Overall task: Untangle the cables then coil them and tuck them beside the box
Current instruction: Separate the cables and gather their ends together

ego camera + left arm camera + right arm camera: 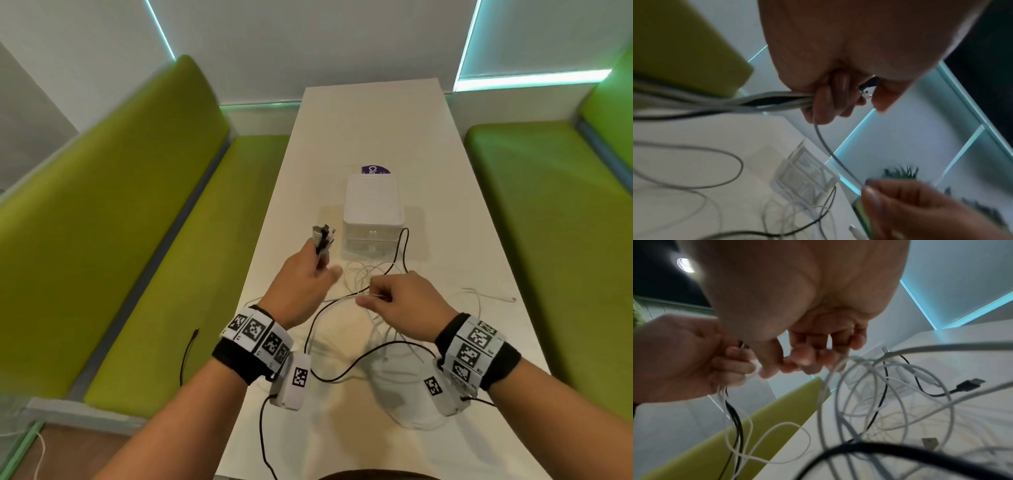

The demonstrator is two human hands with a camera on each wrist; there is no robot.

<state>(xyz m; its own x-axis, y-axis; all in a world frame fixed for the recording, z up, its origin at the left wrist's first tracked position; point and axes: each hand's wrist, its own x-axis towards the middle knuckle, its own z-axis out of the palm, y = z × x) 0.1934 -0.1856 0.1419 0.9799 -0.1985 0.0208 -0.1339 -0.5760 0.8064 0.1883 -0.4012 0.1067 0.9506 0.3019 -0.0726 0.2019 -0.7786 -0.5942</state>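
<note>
Looking down from the head cam, our left hand (305, 274) grips the bunched plug ends, raised just left of the box (373, 212); right hand (404, 298) pinches a white strand, w/ the cables (376, 329) heaped on the counter (445, 240) below. Left wrist cam: bundle clenched. Right wrist cam: loops trail rightward, so right hand's nearer.

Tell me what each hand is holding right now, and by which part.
Left hand grips a bundle of cables near their plug ends. Right hand pinches a white cable partway along its length.
</note>
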